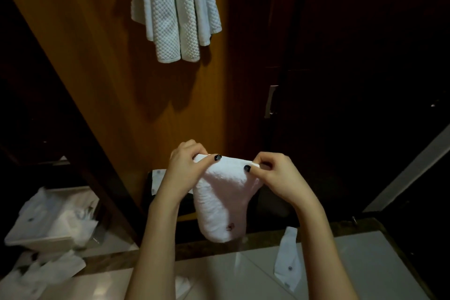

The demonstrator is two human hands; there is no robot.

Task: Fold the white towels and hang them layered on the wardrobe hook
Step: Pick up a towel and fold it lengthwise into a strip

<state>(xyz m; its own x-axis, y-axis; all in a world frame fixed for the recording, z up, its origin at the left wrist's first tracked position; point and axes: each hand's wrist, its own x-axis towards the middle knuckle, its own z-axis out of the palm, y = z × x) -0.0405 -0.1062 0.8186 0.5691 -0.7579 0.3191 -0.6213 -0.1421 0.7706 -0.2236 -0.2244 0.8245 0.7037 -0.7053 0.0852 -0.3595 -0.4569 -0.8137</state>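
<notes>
The left hand (185, 165) and the right hand (275, 178) hold a small white terry towel (224, 202), folded double, up in the air in front of an orange-brown wooden wardrobe panel (109, 80). Each hand's grip is closed on an upper corner of the towel, thumb against curled fingers, so the top edge runs taut between them. The folded body sags below the hands, with a small dark mark near its rounded lower end.

Well above, white waffle-textured towels (175, 7) hang in overlapping layers against the same panel; their tops run out of the frame, so what carries them cannot be seen.

To the right is a dark wardrobe door with a metal handle (271, 101). Low on the left sits a white box (48, 226) filled with crumpled clear plastic bags. The pale tiled floor (365, 263) lies below, and a white cloth piece with a dark dot (287, 263) is on it, near the right forearm.
</notes>
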